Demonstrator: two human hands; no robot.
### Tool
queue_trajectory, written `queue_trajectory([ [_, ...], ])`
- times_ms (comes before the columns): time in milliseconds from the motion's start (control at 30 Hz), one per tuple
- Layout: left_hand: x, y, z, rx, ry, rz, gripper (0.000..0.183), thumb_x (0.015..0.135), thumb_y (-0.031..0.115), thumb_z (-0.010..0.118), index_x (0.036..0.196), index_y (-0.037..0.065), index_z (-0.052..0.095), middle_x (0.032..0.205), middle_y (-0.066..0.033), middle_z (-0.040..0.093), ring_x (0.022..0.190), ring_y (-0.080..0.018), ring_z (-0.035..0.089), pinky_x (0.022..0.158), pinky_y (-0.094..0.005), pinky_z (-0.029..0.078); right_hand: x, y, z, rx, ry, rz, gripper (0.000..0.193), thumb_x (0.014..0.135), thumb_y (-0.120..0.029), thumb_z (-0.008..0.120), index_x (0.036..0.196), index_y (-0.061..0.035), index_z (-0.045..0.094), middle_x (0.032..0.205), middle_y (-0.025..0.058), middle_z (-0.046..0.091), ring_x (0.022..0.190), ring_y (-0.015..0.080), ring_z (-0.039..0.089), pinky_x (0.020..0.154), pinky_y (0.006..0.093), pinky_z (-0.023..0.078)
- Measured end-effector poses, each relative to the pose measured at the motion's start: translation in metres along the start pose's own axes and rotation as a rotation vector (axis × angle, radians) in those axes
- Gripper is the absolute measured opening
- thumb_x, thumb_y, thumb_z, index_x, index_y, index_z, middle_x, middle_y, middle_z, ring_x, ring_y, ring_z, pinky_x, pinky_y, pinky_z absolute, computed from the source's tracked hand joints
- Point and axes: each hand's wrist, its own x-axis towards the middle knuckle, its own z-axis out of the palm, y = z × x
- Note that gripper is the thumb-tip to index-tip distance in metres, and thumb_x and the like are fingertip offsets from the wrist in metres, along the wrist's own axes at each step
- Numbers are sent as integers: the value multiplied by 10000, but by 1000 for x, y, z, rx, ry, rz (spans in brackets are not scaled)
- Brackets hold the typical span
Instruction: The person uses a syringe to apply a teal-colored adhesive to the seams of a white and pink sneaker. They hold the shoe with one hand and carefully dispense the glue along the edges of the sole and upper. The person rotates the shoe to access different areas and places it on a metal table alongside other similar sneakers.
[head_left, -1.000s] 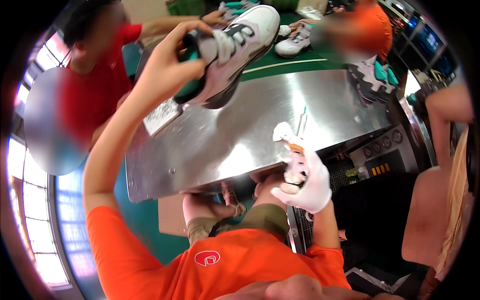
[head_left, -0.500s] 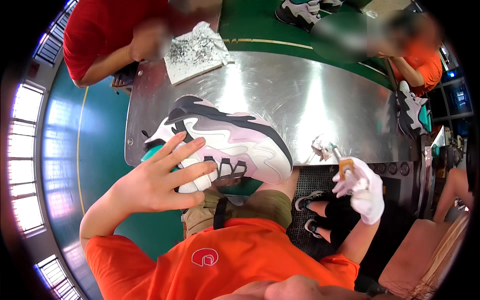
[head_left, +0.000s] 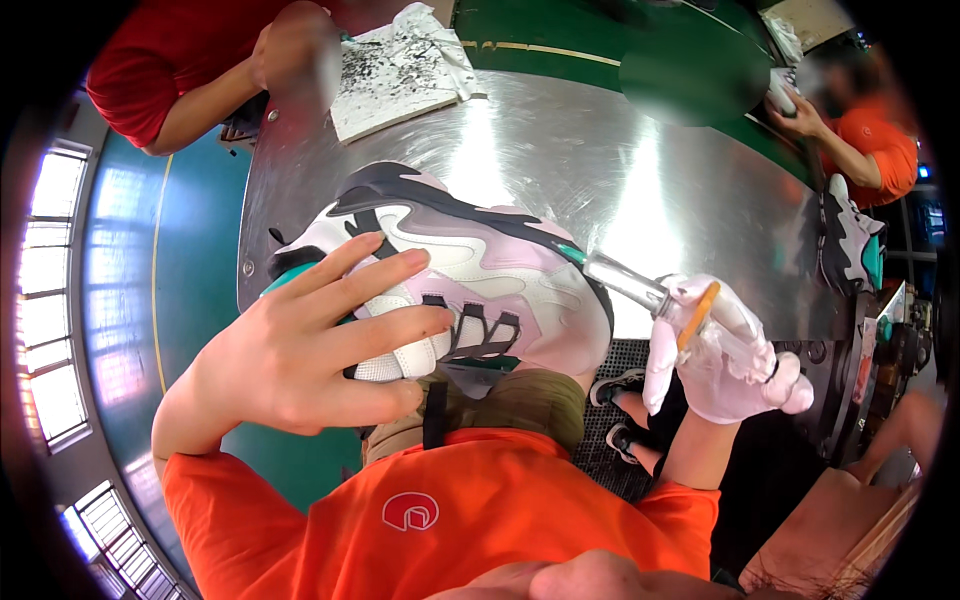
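A white, lilac and black sneaker [head_left: 470,255] is tilted on its side above the near edge of the metal table. My bare left hand [head_left: 310,340] grips it at the ankle and tongue end, fingers spread over its side; the thumb is hidden. In my white-gloved right hand [head_left: 720,350] is a clear syringe-like tool [head_left: 625,280] with a green tip. That tip meets the sneaker's dark sole edge near the toe. A flat orange piece [head_left: 698,316] also shows among the gloved fingers; whether it belongs to the tool I cannot tell.
The shiny metal table [head_left: 560,150] stretches ahead of me. A white board with a black-speckled cloth [head_left: 400,75] lies at its far left, beside a person in a red sleeve [head_left: 160,100]. Another sneaker [head_left: 850,235] stands far right, near a co-worker in orange [head_left: 875,150].
My right hand has turned and brought the syringe-like tool up from the table edge to the sneaker's sole. The left hand keeps its hold on the shoe.
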Motion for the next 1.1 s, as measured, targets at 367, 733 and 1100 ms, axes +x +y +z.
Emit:
queue_trajectory([
  [367, -2, -3, 3, -39, 49, -33, 60, 755, 170, 646, 763, 165, 587, 1203, -146, 642, 1174, -483, 573, 1018, -613, 418, 30, 5, 0, 106, -210, 39, 1314, 454, -686, 724, 1319, 232, 354, 990, 269, 617, 747, 298, 652, 675, 340, 540],
  [733, 1, -2, 6, -54, 71, -53, 168, 682, 158, 727, 747, 175, 573, 1176, -143, 651, 1145, -488, 587, 982, -621, 444, 31, -2, 3, -142, -58, 111, 1240, 474, -723, 684, 1285, 173, 407, 844, 257, 615, 560, 282, 621, 476, 323, 526],
  [1100, 8, 4, 0, -49, 6, -81, 117, 723, 185, 674, 734, 155, 562, 1130, -159, 660, 1139, -519, 583, 983, -624, 433, 7, -19, -11, -273, -46, 117, 1253, 479, -755, 725, 1242, 199, 445, 798, 256, 606, 561, 278, 647, 433, 299, 526],
])
